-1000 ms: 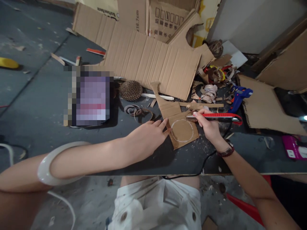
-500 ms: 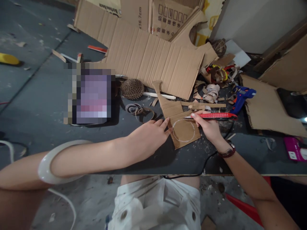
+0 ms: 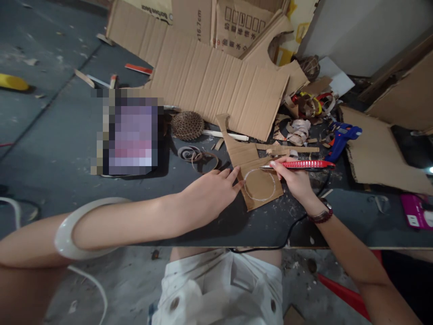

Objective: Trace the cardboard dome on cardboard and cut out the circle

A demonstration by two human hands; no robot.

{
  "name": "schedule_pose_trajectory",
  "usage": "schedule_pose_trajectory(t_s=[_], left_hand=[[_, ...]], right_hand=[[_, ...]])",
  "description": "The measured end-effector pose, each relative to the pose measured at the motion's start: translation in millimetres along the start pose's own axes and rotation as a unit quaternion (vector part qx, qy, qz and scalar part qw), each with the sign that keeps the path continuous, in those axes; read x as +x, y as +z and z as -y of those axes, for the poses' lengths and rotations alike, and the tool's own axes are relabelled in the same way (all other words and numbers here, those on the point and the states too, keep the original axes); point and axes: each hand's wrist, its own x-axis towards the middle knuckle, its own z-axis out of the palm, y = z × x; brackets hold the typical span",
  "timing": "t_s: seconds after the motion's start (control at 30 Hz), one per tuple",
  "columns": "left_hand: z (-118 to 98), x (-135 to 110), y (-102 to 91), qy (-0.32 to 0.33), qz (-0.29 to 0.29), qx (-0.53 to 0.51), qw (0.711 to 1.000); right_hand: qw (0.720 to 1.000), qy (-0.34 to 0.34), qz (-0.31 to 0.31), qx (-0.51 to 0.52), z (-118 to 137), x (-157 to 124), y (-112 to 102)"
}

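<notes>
A small piece of brown cardboard (image 3: 259, 158) lies flat near the table's front edge. Its lower part carries a circle drawn in a pale line. My left hand (image 3: 211, 194) rests with outstretched fingers on the cardboard's left edge, beside the circle. From the other side, my right hand (image 3: 293, 178) grips a red utility knife (image 3: 313, 165), held low and nearly level. The knife's blade points left, and its tip is at the cardboard just above the circle. Whether the blade has cut into the surface I cannot tell.
Behind the cardboard lie a large corrugated sheet (image 3: 209, 76), a coiled cardboard disc (image 3: 187, 125) and curled paper strips (image 3: 194, 155). A blue glue gun (image 3: 343, 137) stands at right, its black cable (image 3: 293, 229) running to the front edge. A blurred-out screen (image 3: 133, 135) is at left.
</notes>
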Motion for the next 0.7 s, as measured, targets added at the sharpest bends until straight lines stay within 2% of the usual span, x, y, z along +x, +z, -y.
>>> schedule_pose_trajectory(t_s=[0.17,0.3,0.47,0.7], left_hand=[[-0.6,0.0,-3.7,-0.002,0.016,0.003,1.000],[-0.8,-0.5,-4.9,-0.003,0.026,0.002,1.000],[-1.0,0.4,-3.3,0.000,0.021,0.007,1.000],[-0.6,0.6,-0.1,-0.003,0.004,0.013,1.000]], right_hand=[[1.000,-0.006,0.002,-0.016,0.0,0.2,-0.9],[1.000,-0.003,-0.019,0.015,1.1,1.8,1.7],[0.996,-0.022,-0.049,0.070,1.8,4.7,6.8],[0.995,-0.057,-0.062,0.045,6.6,0.5,11.8]])
